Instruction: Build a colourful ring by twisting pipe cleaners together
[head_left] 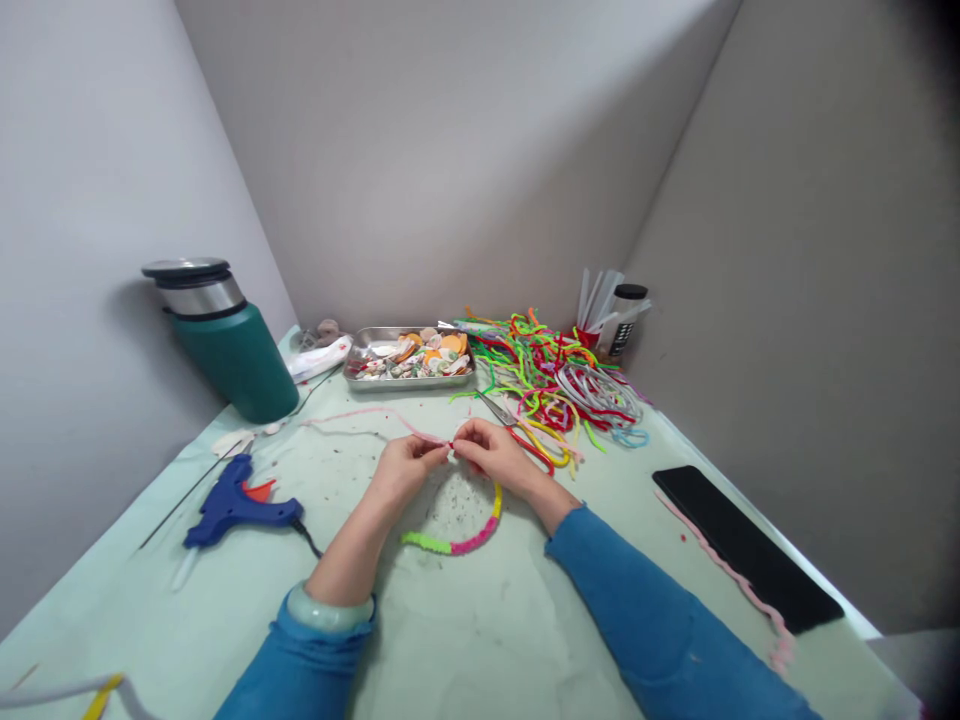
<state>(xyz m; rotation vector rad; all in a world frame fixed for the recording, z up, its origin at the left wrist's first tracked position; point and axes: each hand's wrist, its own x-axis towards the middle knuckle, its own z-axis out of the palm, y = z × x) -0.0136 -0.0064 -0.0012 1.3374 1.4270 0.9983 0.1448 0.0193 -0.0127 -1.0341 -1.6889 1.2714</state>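
My left hand (400, 468) and my right hand (496, 455) meet above the middle of the table, fingertips pinched almost together. From the left fingers a thin pale pink pipe cleaner (365, 411) trails away to the left. A curved band of coiled pipe cleaner (474, 542), green, magenta and yellow, hangs or lies below, its yellow end running up under my right hand. A small bit of red shows between the fingertips. The fingers partly hide where the pink strand and the band meet. Scissors (540, 455) with red and yellow handles lie just beyond my right hand.
A blue glue gun (232, 508) lies at left, near a teal bottle (240, 365). Behind stand a metal tray (409, 383) of small decorated pieces and a heap of pipe cleaners (540, 345). A black phone-like slab (742, 545) and a pink twisted strand (724, 565) lie right.
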